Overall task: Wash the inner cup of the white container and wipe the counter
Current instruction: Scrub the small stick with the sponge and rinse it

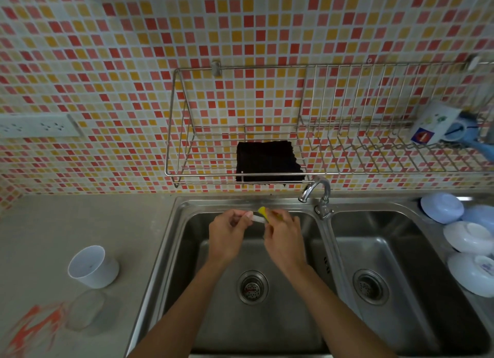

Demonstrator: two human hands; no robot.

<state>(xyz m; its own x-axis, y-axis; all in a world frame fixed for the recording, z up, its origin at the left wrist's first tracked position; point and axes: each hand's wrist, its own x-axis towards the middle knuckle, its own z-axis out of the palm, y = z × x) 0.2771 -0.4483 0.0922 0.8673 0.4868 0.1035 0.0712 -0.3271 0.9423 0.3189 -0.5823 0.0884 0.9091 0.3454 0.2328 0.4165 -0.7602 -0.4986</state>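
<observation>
Over the left basin of one double sink point(171, 240): two hands, the left hand point(228, 236) pinching one small white piece point(258, 218), the right hand point(283, 240) gripping one yellow sponge point(262, 212) against it; one white cup point(92, 266) upright on the counter point(53, 237) at left; three pale bowls point(466, 237) upturned at right.
</observation>
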